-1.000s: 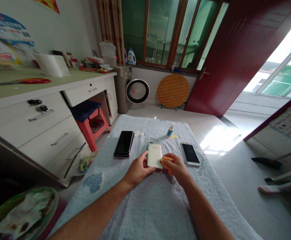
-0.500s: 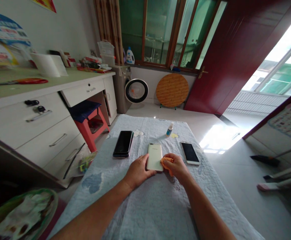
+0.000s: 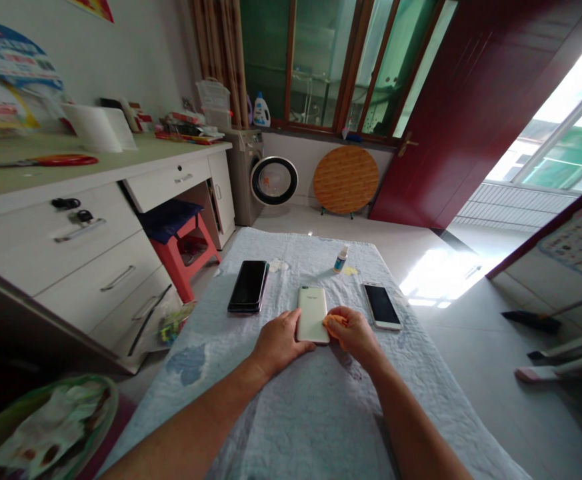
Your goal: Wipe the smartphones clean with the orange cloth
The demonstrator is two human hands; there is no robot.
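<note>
My left hand pins the white phone, lying back-up mid-cloth on the table btw two other phones. Right hand pinches the orange cloth at its edge. Best w/ light, even strokes, phone kept flat

The orange cloth is mostly buried in the right hand — only a crumpled edge shows. The left hand covers the white phone's near corner. Its small printed mark and the little bottle's label are too small to read.
</note>
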